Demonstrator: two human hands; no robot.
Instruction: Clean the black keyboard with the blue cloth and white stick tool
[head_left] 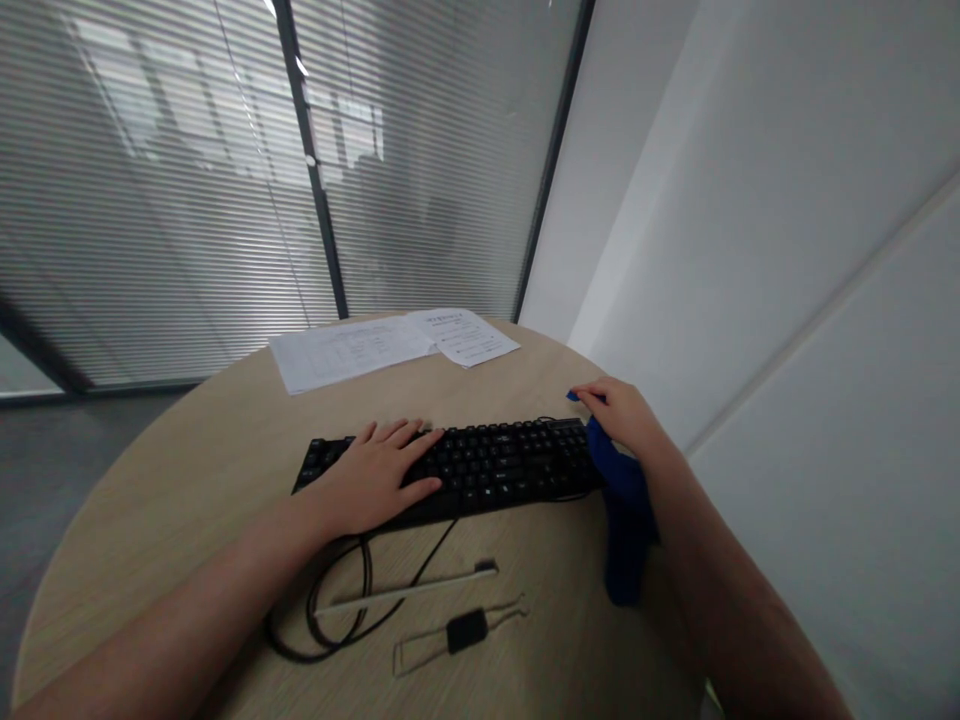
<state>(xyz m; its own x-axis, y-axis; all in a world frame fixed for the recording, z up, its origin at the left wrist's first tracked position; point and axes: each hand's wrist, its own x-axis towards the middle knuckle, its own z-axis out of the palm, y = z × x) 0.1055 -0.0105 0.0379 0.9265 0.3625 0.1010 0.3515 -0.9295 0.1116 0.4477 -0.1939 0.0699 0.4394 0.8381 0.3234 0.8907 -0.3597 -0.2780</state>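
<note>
A black keyboard (510, 462) lies across the middle of the round table. My left hand (375, 475) rests flat on its left part, fingers spread over the keys. At the keyboard's right end, my right hand (616, 410) pinches a blue cloth (628, 510), which hangs down past the keyboard's corner onto the table. A small tip of the cloth sticks out beyond my thumb and forefinger. The keyboard's black cable (315, 610) lies coiled in front of it, partly behind my left forearm.
Near me lie a thin light stick with a dark brush-like head (486, 567) and a wire tool with a black middle (466, 630), perhaps a keycap puller. Printed sheets (360, 350) lie at the table's (150, 470) far edge. A white wall (810, 300) stands close on the right.
</note>
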